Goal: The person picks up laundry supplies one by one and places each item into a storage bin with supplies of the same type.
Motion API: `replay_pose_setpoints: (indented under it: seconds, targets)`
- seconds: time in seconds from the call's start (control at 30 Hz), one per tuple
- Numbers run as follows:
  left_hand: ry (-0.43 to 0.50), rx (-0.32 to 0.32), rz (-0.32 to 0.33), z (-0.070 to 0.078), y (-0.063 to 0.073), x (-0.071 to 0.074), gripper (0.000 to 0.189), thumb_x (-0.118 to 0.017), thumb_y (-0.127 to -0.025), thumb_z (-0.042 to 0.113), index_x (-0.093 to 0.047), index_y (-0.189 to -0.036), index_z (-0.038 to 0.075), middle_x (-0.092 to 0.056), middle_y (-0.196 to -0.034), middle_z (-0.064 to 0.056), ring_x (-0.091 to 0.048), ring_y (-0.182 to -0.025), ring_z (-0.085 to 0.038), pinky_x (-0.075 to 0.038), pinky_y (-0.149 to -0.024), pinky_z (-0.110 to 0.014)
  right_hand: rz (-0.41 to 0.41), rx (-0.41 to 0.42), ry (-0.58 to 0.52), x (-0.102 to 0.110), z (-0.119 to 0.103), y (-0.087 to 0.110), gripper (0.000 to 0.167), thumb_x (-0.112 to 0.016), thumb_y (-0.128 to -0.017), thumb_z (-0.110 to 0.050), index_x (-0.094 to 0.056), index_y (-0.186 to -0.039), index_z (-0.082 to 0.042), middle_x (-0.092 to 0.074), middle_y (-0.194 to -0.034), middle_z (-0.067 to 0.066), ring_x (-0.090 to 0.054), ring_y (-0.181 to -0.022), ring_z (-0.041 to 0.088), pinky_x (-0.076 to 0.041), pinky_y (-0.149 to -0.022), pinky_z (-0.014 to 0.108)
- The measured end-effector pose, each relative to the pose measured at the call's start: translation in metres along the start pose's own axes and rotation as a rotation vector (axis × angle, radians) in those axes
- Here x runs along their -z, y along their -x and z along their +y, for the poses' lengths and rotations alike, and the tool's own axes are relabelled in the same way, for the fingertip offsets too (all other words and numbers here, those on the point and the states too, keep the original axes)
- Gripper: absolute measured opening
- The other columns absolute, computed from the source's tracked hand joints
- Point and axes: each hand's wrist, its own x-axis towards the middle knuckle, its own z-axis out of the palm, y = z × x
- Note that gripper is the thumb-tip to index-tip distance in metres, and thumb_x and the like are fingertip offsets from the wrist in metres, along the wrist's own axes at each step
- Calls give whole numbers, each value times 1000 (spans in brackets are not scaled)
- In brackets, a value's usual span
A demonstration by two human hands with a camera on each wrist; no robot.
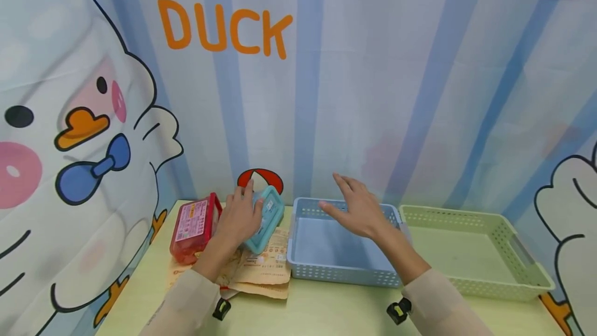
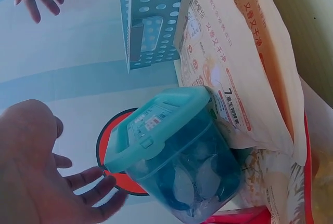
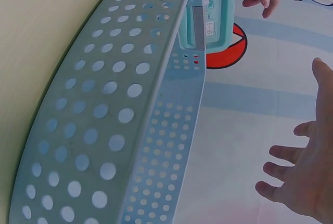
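Observation:
My left hand (image 1: 241,217) is beside a teal-lidded plastic box (image 1: 269,217), its fingers loosely extended. In the left wrist view, the fingertips lie close to the lid's edge, and pale packets show through the box's translucent blue body (image 2: 200,182). The box leans, tilted, against paper packages (image 1: 266,266) with printed text. Left of the hand is a red plastic box (image 1: 191,227) with a pink label. Above the blue perforated basket (image 1: 345,272), my right hand (image 1: 361,211) hovers with fingers spread and nothing in it. The basket holds nothing visible.
A green perforated basket (image 1: 494,287) stands to the right of the blue one. Behind everything hangs a striped curtain (image 1: 354,92) with duck drawings. The pale yellow tabletop (image 1: 317,312) runs along the front.

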Motion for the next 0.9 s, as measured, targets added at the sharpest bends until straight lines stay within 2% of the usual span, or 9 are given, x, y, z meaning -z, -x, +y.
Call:
replay_pose_setpoints:
  seconds: [0.2,0.37,0.47,0.6,0.9]
  targets:
    - [41,62,1,-2,0,2,62,-52,-105,24,-36,-160,-1,-44,-150,-30,-48,-128,-47,-50,-103,-63,-1,12,-14,-3,-9,-7,90,-61,-100,-61,-27,-169,-14,-37,-166,20,-37,-151,45,-35,-112,74]
    - [38,113,20,-5,-2,-1,55,-61,-103,25,-50,-151,0,-51,-140,-27,-54,-120,-43,-54,-99,-61,19,31,-20,-7,-15,-14,89,-65,-98,-56,-34,-166,-7,-42,-162,22,-40,-147,45,-38,-111,72]
    - [31,128,25,-5,-1,-2,55,-64,-102,26,-52,-149,-1,-53,-138,-27,-55,-118,-43,-53,-100,-61,22,27,-43,-11,-17,-16,89,-66,-97,-55,-36,-164,-5,-43,-161,23,-41,-147,45,-38,-111,71]
    - [29,137,32,-6,0,-4,54,-65,-101,26,-54,-147,-1,-54,-136,-27,-57,-114,-42,-53,-99,-61,12,-9,-132,-16,-23,-19,86,-66,-97,-53,-39,-163,-4,-43,-160,22,-41,-147,43,-39,-113,67]
    - [57,138,39,-9,-2,-11,49,-63,-103,26,-60,-144,-1,-58,-132,-25,-57,-113,-40,-52,-98,-60,5,-109,-429,-37,-37,-24,76,-63,-102,-48,-44,-159,-1,-53,-153,19,-53,-138,39,-46,-110,57]
